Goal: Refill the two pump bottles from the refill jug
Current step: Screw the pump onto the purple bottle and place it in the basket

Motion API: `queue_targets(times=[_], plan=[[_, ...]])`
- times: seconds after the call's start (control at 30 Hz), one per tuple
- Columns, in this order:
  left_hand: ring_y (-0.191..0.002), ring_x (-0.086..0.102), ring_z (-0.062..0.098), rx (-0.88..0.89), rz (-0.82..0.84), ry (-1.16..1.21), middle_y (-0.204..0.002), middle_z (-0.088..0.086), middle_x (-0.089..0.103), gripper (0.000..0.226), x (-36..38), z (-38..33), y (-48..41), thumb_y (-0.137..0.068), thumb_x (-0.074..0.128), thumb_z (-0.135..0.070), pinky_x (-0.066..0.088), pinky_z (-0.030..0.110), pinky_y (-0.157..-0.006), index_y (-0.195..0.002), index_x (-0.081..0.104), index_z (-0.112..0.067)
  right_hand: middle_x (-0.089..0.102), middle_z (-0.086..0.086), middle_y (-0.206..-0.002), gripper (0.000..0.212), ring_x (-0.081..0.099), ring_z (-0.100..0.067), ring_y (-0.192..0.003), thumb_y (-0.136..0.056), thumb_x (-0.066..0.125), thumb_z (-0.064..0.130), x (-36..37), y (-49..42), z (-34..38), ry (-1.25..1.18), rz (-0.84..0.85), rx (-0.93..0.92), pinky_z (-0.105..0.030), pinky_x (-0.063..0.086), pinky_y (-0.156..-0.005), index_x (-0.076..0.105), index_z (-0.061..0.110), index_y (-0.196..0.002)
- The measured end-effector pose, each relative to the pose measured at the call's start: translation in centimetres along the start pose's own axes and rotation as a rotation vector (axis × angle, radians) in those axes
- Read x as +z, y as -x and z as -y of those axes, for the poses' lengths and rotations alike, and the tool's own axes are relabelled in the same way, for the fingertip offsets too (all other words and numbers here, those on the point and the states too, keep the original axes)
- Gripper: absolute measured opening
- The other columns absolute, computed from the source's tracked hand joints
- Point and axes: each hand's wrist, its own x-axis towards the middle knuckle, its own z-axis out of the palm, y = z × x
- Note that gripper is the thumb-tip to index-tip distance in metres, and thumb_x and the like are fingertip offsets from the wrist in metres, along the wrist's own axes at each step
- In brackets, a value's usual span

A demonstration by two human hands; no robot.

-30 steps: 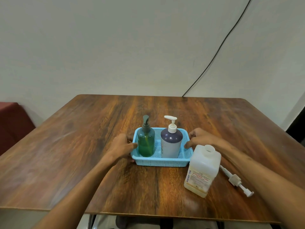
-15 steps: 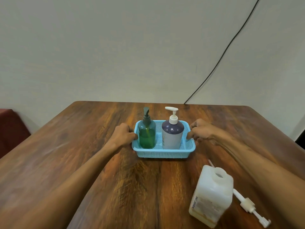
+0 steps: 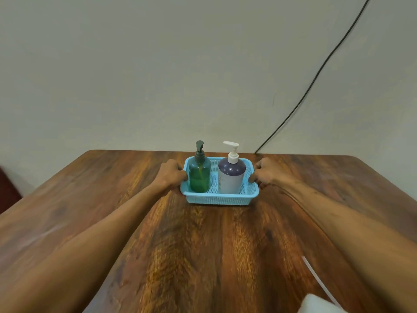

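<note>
Head view showed my left grip (image 3: 170, 176) and right grip (image 3: 267, 175) curled round opposite ends of the blue basket (image 3: 218, 195) on the counter (image 3: 203, 256). The green pump bottle (image 3: 199, 175) and purple pump bottle (image 3: 231, 178) stood upright inside, side by side. I saw only a white corner of the refill jug (image 3: 316, 304) at the near right edge.

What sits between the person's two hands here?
Head view: the blue basket, gripped by the left hand and right hand, with the green pump bottle and purple pump bottle upright inside.
</note>
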Motion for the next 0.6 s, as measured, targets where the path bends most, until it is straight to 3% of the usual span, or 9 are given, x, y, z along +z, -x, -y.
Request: queue_targets(times=[0.17, 0.27, 0.37, 0.47, 0.6], plan=[[-0.07, 0.074, 0.029, -0.014, -0.021, -0.016, -0.089, 0.021, 0.072, 0.016, 0.8, 0.3, -2.4, -0.09, 0.058, 0.0, 0.063, 0.038, -0.057, -0.097, 0.068, 0.01, 0.073, -0.01, -0.094, 0.024, 0.073, -0.021, -0.075, -0.084, 0.079, 0.01, 0.9, -2.4, -0.2, 0.009, -0.008, 0.011, -0.041, 0.063, -0.074, 0.065, 0.004, -0.102], [-0.066, 0.073, 0.025, -0.032, -0.019, -0.025, -0.088, 0.018, 0.071, 0.016, 1.1, 0.9, -3.4, -0.092, 0.058, -0.002, 0.06, 0.031, -0.051, -0.097, 0.068, 0.009, 0.073, -0.01, -0.1, 0.023, 0.072, -0.019, -0.075, -0.085, 0.078, 0.011, 1.5, -3.3, -0.2, 0.028, -0.013, 0.008, -0.034, 0.062, -0.065, 0.066, 0.003, -0.104], [-0.065, 0.071, 0.025, -0.044, -0.028, -0.024, -0.09, 0.023, 0.071, 0.015, 1.3, 1.4, -4.1, -0.092, 0.059, -0.002, 0.061, 0.036, -0.056, -0.095, 0.068, 0.008, 0.071, -0.01, -0.106, 0.025, 0.07, -0.015, -0.073, -0.087, 0.076, 0.013, 1.7, -3.7, -0.1, 0.044, -0.003, 0.01, -0.026, 0.055, -0.056, 0.067, 0.002, -0.108], [-0.06, 0.07, 0.024, -0.051, -0.026, -0.008, -0.08, 0.017, 0.069, 0.016, 1.4, 1.4, -4.2, -0.093, 0.058, -0.003, 0.06, 0.031, -0.052, -0.095, 0.068, 0.01, 0.07, -0.009, -0.103, 0.025, 0.068, -0.014, -0.072, -0.089, 0.075, 0.015, 1.9, -3.8, -0.1, 0.046, -0.001, 0.015, -0.025, 0.056, -0.059, 0.068, 0.0, -0.108], [-0.073, 0.073, 0.029, -0.059, -0.024, 0.0, -0.092, 0.021, 0.071, 0.016, 1.5, 1.5, -4.2, -0.094, 0.058, -0.004, 0.063, 0.04, -0.064, -0.096, 0.067, 0.009, 0.073, -0.008, -0.094, 0.027, 0.067, -0.016, -0.069, -0.089, 0.075, 0.023, 1.9, -3.9, -0.1, 0.034, 0.007, 0.021, -0.027, 0.054, -0.061, 0.07, -0.001, -0.102]])
